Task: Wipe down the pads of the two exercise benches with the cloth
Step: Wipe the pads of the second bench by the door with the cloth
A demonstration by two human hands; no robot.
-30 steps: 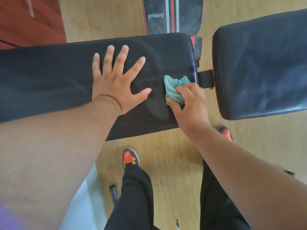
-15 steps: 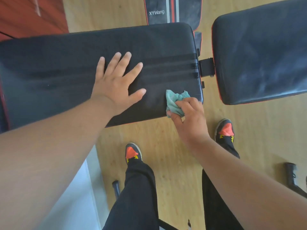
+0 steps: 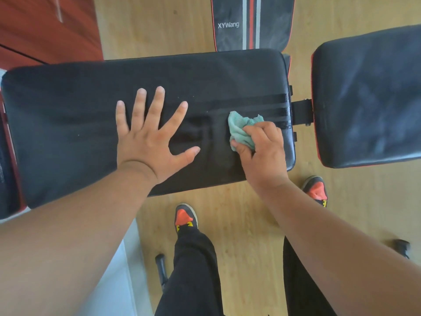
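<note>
Cloth (image 3: 242, 131) bunched in right hand (image 3: 262, 153), back up from near edge to striped zone, centre-right of frame, long pad (image 3: 79, 124). Left hand (image 3: 150, 135) flat, fingers splayed, bracing. Right-side pad (image 3: 369, 99) likely still pending.

Three black pads (image 3: 68, 124), one cloth (image 3: 240, 131), two hands (image 3: 150, 147), two shoes (image 3: 185, 216).
</note>
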